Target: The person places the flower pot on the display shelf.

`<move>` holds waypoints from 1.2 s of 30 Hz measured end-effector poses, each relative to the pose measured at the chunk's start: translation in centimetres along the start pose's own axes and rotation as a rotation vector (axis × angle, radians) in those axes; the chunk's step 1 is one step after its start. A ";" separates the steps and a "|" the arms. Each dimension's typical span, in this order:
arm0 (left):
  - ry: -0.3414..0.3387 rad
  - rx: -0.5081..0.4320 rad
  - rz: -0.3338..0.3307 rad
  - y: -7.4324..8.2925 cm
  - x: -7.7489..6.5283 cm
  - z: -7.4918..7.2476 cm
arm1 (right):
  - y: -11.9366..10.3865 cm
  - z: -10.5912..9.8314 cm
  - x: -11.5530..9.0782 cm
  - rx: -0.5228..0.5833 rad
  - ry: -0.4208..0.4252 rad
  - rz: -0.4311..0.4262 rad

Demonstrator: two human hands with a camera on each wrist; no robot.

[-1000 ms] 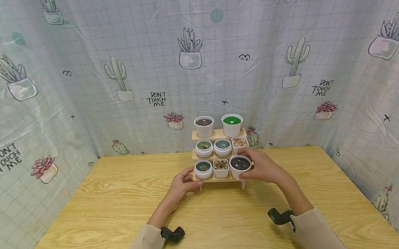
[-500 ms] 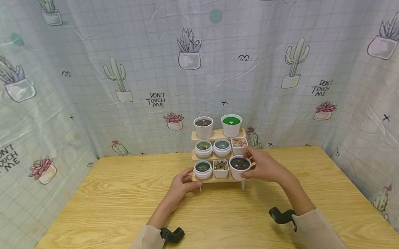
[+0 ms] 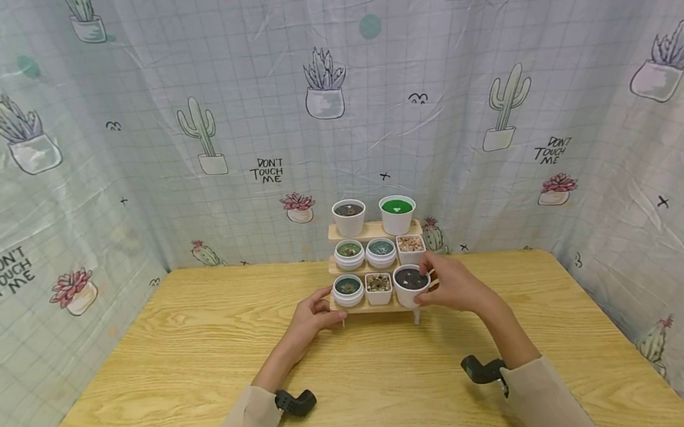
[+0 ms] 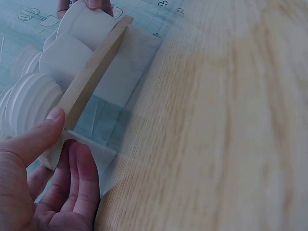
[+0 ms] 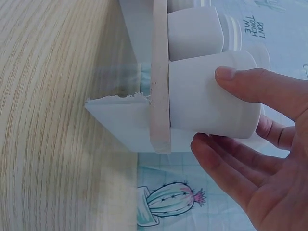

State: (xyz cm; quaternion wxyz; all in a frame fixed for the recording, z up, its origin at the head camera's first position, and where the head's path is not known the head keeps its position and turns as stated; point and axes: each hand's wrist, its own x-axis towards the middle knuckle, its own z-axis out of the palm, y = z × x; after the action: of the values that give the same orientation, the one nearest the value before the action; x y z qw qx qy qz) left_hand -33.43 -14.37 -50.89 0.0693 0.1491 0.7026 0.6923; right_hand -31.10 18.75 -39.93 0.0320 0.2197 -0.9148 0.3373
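A three-tier wooden shelf stand (image 3: 372, 309) with white legs stands on the table, bearing small white pots. My left hand (image 3: 307, 327) grips the left end of its lowest tier. In the left wrist view the thumb lies on the board's front edge, with the other fingers curled below. At the right end of that tier, my right hand (image 3: 453, 285) holds a round white pot (image 3: 409, 299) with dark filling. Its thumb (image 5: 255, 84) presses the pot's front side, the other fingers around the right and back. Beside it are a square pebble pot (image 3: 380, 298) and a ribbed round pot (image 3: 349, 299).
The middle tier carries two ribbed pots, one being a green-filled pot (image 3: 350, 262), and a square pot (image 3: 411, 256) of pale pebbles. On top stand a grey-filled pot (image 3: 350, 224) and a green-filled cup (image 3: 398, 222). A cactus-print curtain (image 3: 371, 135) hangs behind the wooden table (image 3: 204, 323).
The right hand's fingers have slid from behind the dark-filled pot toward its right side, one finger now bent over the rim. The left hand keeps its hold on the stand.
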 end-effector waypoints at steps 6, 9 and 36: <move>0.009 -0.001 -0.005 0.0 -0.1 0.0 | -0.1 0.0 -0.1 0.005 -0.001 0.007; 0.007 -0.002 -0.005 0.1 -0.1 0.0 | -0.1 -0.3 -0.2 0.014 0.003 0.009; 0.000 -0.007 0.002 0.0 -0.2 0.0 | 1.4 -4.6 -2.5 0.093 -0.032 0.020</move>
State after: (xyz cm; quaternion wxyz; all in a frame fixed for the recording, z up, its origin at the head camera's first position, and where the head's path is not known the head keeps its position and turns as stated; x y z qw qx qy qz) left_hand -33.24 -14.48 -50.88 0.0691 0.1497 0.7001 0.6948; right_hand -29.91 23.56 -37.77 0.0037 0.2170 -0.9007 0.3764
